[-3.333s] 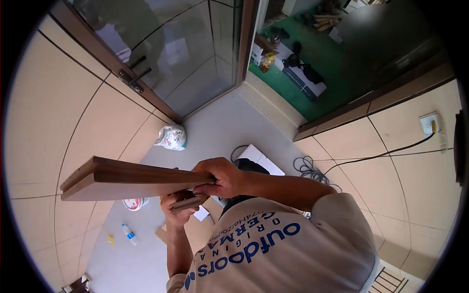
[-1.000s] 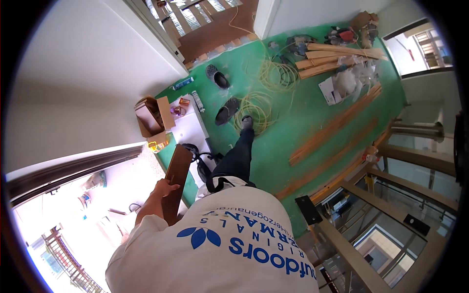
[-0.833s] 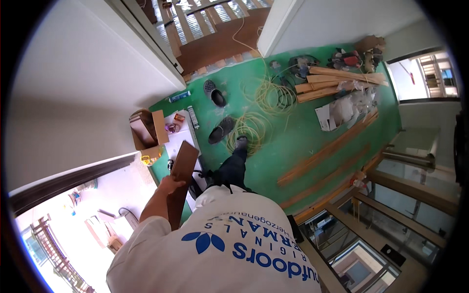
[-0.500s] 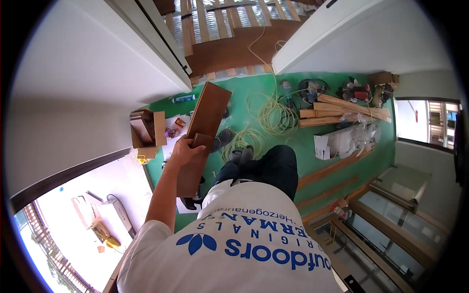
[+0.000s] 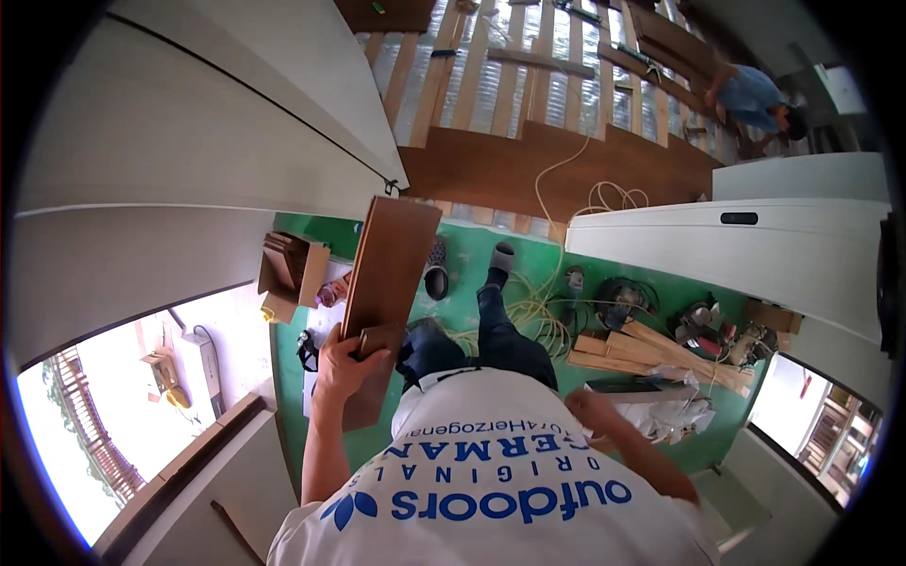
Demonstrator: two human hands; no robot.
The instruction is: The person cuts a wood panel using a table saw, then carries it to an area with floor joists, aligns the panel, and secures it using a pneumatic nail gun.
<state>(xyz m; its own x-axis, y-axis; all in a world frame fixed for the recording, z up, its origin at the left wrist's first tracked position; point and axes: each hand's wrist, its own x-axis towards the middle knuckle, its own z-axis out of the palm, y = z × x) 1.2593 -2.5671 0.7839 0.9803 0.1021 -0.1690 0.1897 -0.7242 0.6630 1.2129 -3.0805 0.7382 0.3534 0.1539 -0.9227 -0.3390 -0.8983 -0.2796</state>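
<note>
- Far left, pale wall panels curve along the rim, and a bright window opening fills the near left corner.
- A small cardboard box sits on the green floor, left of the board.
- The left hand is closed around a long brown wooden board, fingers wrapped over its near end; the board points away toward the doorway. Half a second ago it was held a little further left; now its far end sits just short of the brown floorboards, so the carrying is nearly at the next room.
- A foot in a grey sock steps forward beside a dark slipper.
- The right hand hangs by the hip, holding nothing, fingers loosely curled; I cannot tell more of its pose.
- Right of it lie stacked timber offcuts, power tools and coiled yellow cable.
- Far right, another person crouches over the bare joists.
</note>
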